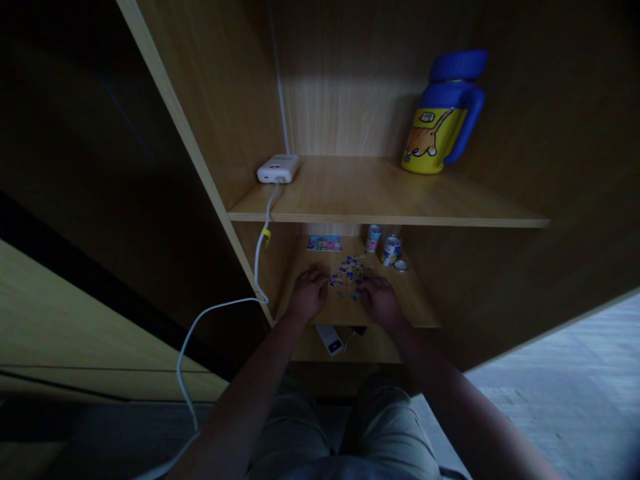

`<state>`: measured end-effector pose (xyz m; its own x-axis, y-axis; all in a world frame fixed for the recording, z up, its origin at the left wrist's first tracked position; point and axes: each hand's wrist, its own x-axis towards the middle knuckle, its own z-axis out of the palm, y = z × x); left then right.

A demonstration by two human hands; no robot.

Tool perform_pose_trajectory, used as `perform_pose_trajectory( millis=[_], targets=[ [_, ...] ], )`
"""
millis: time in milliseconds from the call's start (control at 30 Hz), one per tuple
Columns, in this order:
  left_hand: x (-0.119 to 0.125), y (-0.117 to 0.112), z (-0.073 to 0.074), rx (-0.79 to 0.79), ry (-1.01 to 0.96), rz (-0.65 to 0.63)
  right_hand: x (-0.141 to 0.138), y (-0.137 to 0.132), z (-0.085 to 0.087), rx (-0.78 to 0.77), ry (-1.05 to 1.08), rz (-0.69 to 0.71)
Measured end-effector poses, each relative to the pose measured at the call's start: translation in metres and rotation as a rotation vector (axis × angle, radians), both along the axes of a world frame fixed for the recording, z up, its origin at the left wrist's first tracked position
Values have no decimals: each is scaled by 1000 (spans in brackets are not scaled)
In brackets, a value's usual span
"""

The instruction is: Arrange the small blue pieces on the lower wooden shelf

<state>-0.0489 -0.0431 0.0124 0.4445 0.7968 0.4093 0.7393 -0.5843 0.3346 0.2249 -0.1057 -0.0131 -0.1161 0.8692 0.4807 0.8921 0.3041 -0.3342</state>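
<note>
Both of my hands rest on a lower wooden shelf (420, 313) inside a cabinet. My left hand (307, 293) has its fingers curled down at the left edge of a scatter of small blue and coloured puzzle pieces (349, 275). My right hand (380, 300) lies knuckles up at the right of the same scatter, fingers bent onto the pieces. What either hand pinches is too small and dark to make out.
Behind the pieces lie a colourful picture card (325, 243), two small tins (383, 245) and a round lid (401, 266). The upper shelf (380, 200) carries a white power bank (277, 168) with a trailing white cable (260, 257), and a yellow-blue jug (443, 120). A white device (331, 339) lies below.
</note>
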Motion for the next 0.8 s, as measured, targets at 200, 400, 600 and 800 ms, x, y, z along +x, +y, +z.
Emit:
perform_pose_trajectory(
  millis=[200,400,600,800],
  targets=[
    [-2,0,-1,11,0,-26,3,0,-1,20,-2,73],
    [0,-3,6,-7,-8,43,-1,-4,4,20,-9,66],
    [1,-3,8,-16,33,93,2,-13,0,32,-14,66],
    [-1,2,2,-31,36,124,10,-23,-2,51,10,88]
  ],
)
